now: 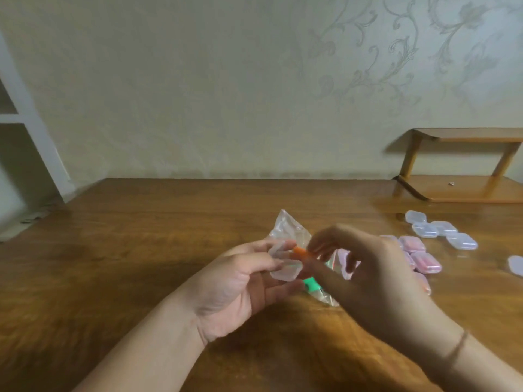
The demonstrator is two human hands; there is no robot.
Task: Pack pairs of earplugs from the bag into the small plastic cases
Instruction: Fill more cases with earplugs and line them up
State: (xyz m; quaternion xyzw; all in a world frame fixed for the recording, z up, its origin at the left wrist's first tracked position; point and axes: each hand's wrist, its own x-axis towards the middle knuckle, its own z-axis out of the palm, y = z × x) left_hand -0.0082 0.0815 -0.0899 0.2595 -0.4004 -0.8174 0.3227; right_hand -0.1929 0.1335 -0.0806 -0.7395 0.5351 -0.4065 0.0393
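My left hand (243, 287) holds a small clear plastic case (284, 267) between thumb and fingers, its lid open. My right hand (365, 275) pinches an orange earplug (300, 252) at the case's opening. Behind both hands the clear bag (288, 227) lies on the table. A green earplug (311, 285) shows inside the bag, under my right hand. To the right lie several closed cases holding pink earplugs (424, 263) and several clear cases (433, 229).
The wooden table (141, 250) reaches back to the wall. A small wooden shelf (464, 188) stands at the back right. One more clear case (516, 265) lies at the right edge. White shelving (25, 120) stands at the far left.
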